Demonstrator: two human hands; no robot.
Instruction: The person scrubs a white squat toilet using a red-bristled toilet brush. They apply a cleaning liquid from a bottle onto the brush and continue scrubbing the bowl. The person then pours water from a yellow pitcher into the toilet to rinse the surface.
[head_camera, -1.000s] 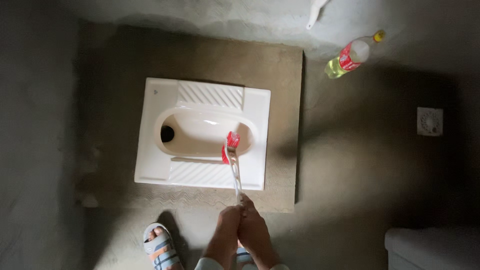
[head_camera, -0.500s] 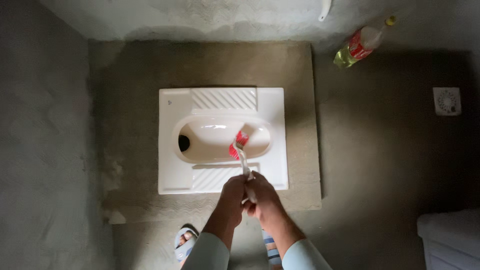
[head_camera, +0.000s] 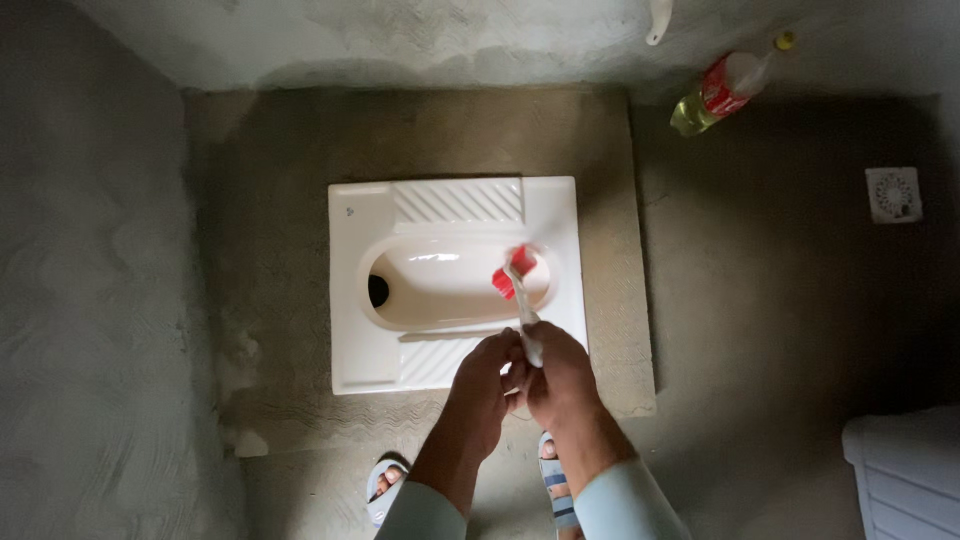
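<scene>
Both hands were closed together around the pale handle of a toilet brush (head_camera: 520, 290). The left hand (head_camera: 487, 372) was wrapped on the lower part of the handle and the right hand (head_camera: 556, 370) gripped it just beside, so that the two hands touched each other. The brush pointed away from the person, and its red bristle head lay inside the bowl of a white squat toilet pan (head_camera: 455, 275), at the right end of the bowl, far from the dark drain hole (head_camera: 378, 290) at the left end. The head looked a little blurred. The pan had ribbed foot rests above and below the bowl, and it sat in a raised concrete platform (head_camera: 280, 200). The hands were over the lower foot rest. Below the hands, two feet in striped sandals (head_camera: 553, 480) stood on the grey floor, near the edge of the platform. At the top right, a plastic bottle (head_camera: 722, 88) with yellow liquid, a red label and a yellow cap lay on the floor, well apart from the pan. A small square floor drain (head_camera: 893, 194) was farther to the right.
</scene>
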